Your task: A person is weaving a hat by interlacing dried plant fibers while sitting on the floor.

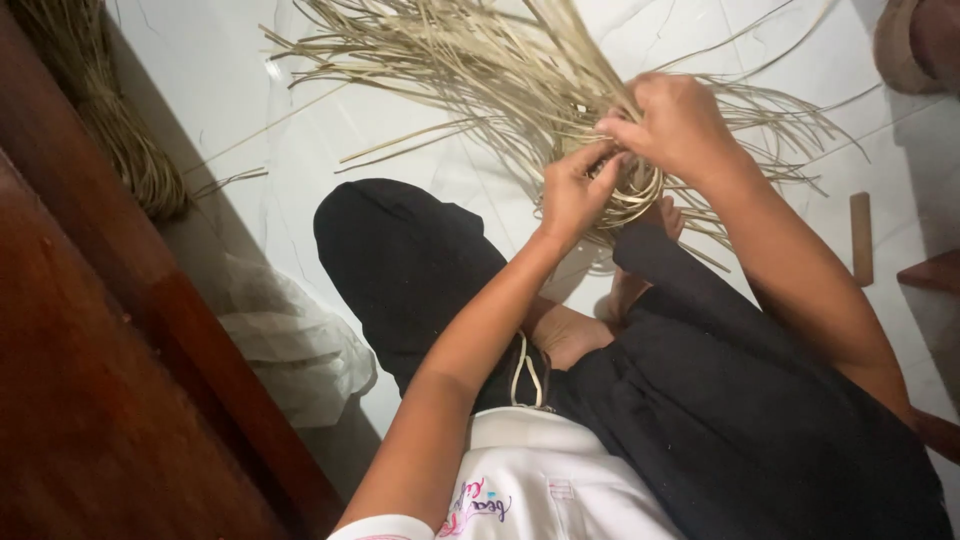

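Note:
A woven piece of pale cane strips point(630, 195) rests on my feet, and many loose ends point(470, 60) fan out from it across the white tiled floor. My left hand point(572, 190) pinches strips at the piece's near edge. Just above it, my right hand point(672, 125) grips a bunch of strips rising from the weave. The two hands nearly touch. I sit cross-legged in black trousers point(420, 260). The centre of the weave is hidden behind my hands.
A dark wooden furniture edge point(120, 330) runs along the left. Beside it lie a crumpled clear plastic bag point(290, 340) and a coiled bundle of fibre point(130, 150). A small wooden stick point(861, 238) lies on the floor at right. A loose strip loop point(527, 375) sits on my lap.

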